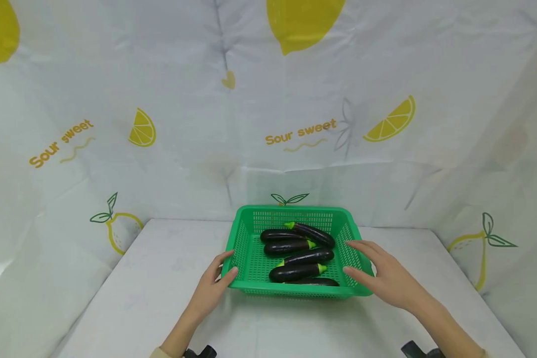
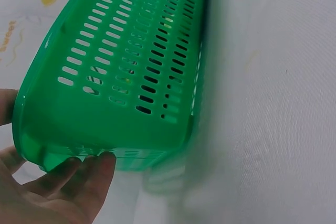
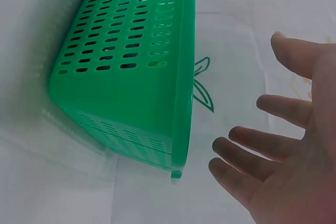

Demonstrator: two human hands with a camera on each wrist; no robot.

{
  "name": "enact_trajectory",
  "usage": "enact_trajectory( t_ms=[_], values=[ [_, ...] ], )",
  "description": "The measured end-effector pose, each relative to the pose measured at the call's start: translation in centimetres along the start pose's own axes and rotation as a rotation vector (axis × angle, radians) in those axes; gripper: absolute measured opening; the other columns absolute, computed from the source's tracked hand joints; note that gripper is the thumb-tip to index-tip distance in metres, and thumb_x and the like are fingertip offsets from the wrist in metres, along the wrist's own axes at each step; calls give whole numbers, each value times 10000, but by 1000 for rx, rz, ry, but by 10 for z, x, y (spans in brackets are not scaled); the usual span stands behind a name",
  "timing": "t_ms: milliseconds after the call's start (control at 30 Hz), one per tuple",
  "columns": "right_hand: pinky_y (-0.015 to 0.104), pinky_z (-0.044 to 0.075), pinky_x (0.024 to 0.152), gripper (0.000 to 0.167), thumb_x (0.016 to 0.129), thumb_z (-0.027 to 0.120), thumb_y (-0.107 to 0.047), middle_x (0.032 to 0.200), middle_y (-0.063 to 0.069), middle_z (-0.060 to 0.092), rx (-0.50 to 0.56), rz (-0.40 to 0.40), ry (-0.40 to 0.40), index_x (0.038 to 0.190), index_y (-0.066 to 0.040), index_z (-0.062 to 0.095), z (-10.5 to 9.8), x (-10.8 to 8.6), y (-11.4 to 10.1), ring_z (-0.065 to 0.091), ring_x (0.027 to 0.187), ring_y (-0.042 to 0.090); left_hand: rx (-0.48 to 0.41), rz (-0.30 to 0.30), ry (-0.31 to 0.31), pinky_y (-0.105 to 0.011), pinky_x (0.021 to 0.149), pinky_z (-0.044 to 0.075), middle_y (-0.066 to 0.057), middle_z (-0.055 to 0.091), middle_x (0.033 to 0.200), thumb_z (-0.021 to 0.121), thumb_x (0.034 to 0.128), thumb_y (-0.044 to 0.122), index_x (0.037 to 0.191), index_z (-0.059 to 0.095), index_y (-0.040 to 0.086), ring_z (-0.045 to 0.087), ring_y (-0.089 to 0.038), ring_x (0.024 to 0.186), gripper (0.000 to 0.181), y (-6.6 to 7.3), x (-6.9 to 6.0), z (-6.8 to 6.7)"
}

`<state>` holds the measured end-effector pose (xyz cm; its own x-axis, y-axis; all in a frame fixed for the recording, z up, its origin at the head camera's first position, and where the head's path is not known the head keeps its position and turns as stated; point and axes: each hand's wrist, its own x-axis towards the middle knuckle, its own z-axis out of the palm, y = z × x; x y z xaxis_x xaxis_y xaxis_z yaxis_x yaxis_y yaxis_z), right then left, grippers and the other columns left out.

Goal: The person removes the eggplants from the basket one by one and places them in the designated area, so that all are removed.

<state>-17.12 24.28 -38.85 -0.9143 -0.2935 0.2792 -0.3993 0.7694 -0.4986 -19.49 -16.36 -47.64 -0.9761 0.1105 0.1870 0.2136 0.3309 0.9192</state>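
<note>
A green plastic basket (image 1: 295,286) with slotted walls stands on the white table, holding several dark purple eggplants (image 1: 296,272) with green stem ends. My left hand (image 1: 209,288) grips its left front corner; in the left wrist view, the thumb lies at the rim and the fingers (image 2: 97,182) are against the outer wall. My right hand (image 1: 391,278) is beside the right end, fingers spread and holding nothing. In the right wrist view, a gap shows between these fingers (image 3: 257,140) and the basket's rim (image 3: 182,93). The front wall partly hides the nearest eggplant.
The white tabletop (image 1: 147,288) extends on both sides and in front of the basket. Behind it hangs a pale cloth (image 1: 183,164) printed with lemons and lettering, which also runs along both sides. Dark wrist devices (image 1: 201,352) show at the bottom edge.
</note>
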Motion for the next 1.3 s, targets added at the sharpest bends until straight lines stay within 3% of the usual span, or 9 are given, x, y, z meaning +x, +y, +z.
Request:
enact_trajectory(
  t_ms=[533,733,900,1300],
  values=[
    [518,540,943,551,990,673,-393,1395,143,581,224,-3,-167,1424,-72,562,12,34,7,605,1188,371,-63,-39,-13,-620,1097,377,-195,326,1612,625,1028,308,1507,471,158,353,-463,1443,525,0,3,1],
    [524,521,972,549,981,687,-386,1383,133,583,278,5,-226,1414,-70,566,20,43,9,599,1200,359,-74,-36,-11,-627,1106,360,-177,329,1614,633,1026,282,1505,472,152,343,-471,1445,522,0,7,0],
    [457,529,953,552,971,699,-393,1348,130,600,299,4,-274,1394,-59,579,26,52,10,596,1185,356,-66,-45,-9,-635,1105,356,-183,322,1616,638,1024,272,1508,466,145,341,-484,1441,529,-3,8,0],
    [440,527,895,490,984,693,-337,1334,140,608,382,-31,-413,1377,-67,583,41,65,18,599,1173,368,-60,-29,-13,-650,1080,377,-177,319,1617,655,1012,303,1512,456,144,353,-493,1431,560,-7,7,0]
  ],
)
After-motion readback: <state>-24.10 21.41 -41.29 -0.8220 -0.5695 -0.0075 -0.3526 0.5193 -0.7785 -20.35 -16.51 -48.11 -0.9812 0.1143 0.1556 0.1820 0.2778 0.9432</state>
